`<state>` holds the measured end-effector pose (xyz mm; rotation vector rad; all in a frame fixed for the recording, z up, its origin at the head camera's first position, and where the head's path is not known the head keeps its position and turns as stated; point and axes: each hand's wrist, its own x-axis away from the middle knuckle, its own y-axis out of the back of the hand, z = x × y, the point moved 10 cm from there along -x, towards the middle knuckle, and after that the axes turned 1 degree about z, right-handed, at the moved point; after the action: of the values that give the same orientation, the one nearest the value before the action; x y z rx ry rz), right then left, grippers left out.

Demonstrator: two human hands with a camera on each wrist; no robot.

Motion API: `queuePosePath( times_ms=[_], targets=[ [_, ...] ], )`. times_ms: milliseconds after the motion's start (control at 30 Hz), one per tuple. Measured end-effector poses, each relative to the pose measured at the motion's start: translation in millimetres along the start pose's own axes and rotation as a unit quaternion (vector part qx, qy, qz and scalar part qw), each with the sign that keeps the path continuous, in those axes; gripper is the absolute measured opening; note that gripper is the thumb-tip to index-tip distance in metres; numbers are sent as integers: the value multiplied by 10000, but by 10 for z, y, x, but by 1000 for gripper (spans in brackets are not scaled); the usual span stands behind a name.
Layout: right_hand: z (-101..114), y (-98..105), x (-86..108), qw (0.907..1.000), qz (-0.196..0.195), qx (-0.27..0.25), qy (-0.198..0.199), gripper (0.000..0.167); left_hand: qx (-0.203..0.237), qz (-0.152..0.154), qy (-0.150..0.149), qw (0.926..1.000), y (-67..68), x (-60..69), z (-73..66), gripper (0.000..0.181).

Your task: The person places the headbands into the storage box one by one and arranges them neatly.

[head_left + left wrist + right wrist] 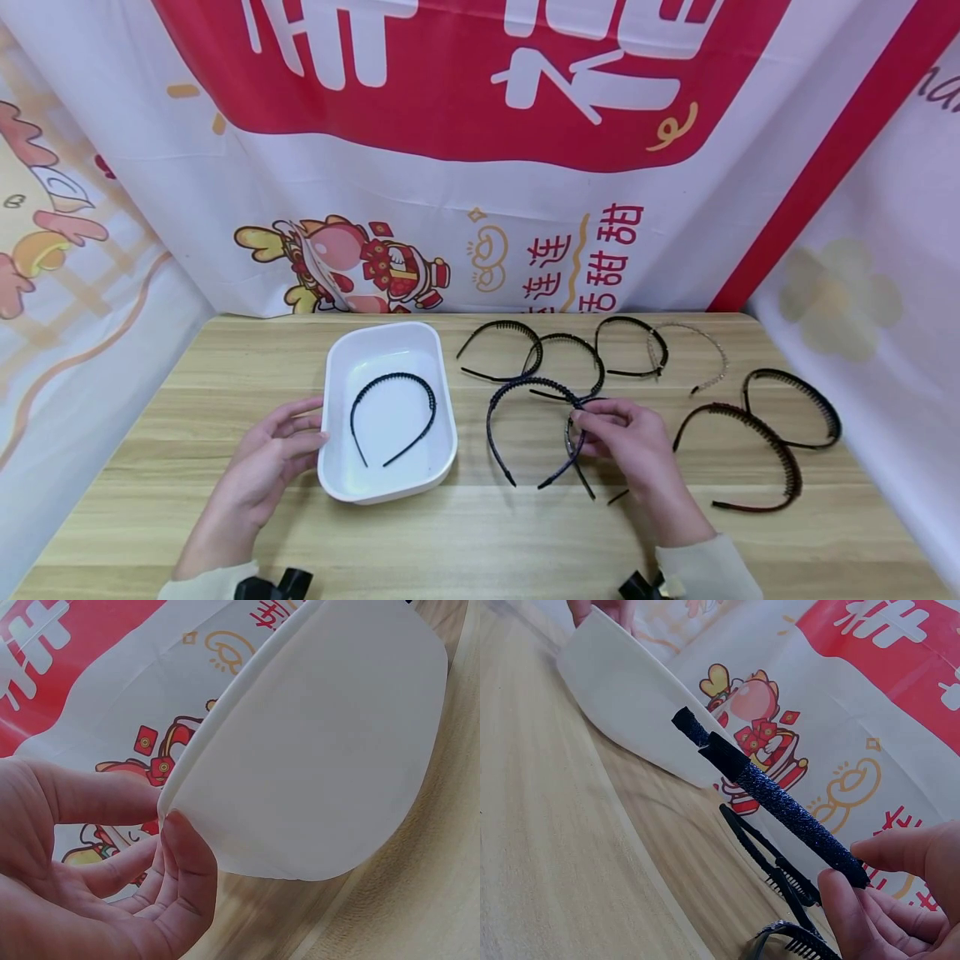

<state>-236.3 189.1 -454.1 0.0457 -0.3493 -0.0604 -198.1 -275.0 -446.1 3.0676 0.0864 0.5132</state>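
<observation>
My left hand (273, 454) pinches the left rim of a white plastic basin (382, 354) between thumb and fingers, which the left wrist view shows closely. One thin black headband (432, 404) lies inside the basin. To the basin's right, my right hand (626, 442) pinches a dark blue glittery headband (490, 421) by its right side. Its ends point toward me, and the right wrist view shows its sparkly band (795, 814) with a black tip. Under the right hand lies another dark headband (583, 482), partly hidden by the hand and the held headband.
Several headbands lie on the wooden table (487, 550): black ones (537, 358) at the back, a pale beaded one (716, 346), a dark reddish toothed one (791, 467) and a black toothed one (828, 412) at the right. A printed cloth (450, 183) hangs behind.
</observation>
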Motion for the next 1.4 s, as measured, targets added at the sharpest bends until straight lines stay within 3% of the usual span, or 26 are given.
queuePosePath(
  times_ms=[400, 667, 1000, 1400],
  targets=[
    [-12, -7, -3, 10000, -54, -39, -13, 41, -38, 60, -5, 10000, 13, -12, 6, 73],
    [-18, 0, -6, 10000, -73, -28, 17, 42, 163, 114, 21, 9998, 27, -42, 50, 67],
    [-14, 3, 0, 10000, -81, -53, 9, 46, 515, 291, -416, 9974, 9, -81, 31, 71],
    [82, -36, -28, 9999, -66, 52, 139, 44, 769, 282, -387, 9959, 10, -99, 39, 65]
  ],
)
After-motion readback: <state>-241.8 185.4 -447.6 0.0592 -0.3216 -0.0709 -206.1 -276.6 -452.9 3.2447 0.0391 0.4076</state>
